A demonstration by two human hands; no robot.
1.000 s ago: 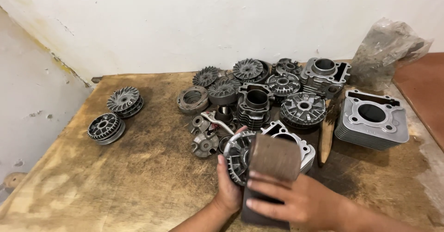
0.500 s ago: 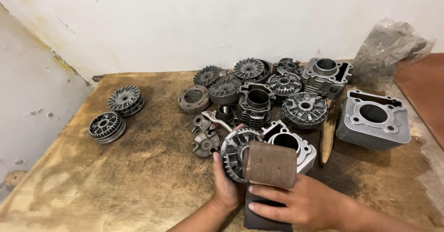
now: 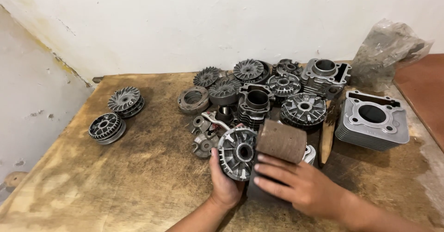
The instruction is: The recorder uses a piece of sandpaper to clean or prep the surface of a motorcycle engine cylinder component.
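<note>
The brown sanding block (image 3: 280,141) has slid a touch down and right across the finned metal pulley (image 3: 237,152) since a second ago, and the right hand (image 3: 303,188) presses it there with fingers laid flat. The left hand (image 3: 225,185) is curled round the pulley's lower edge, gripping it at the near middle of the worktop (image 3: 115,186). Beyond lie the heaped engine parts (image 3: 259,93), a grey cylinder block (image 3: 372,119) to the right, and two fan wheels (image 3: 115,114) well apart on the left.
</note>
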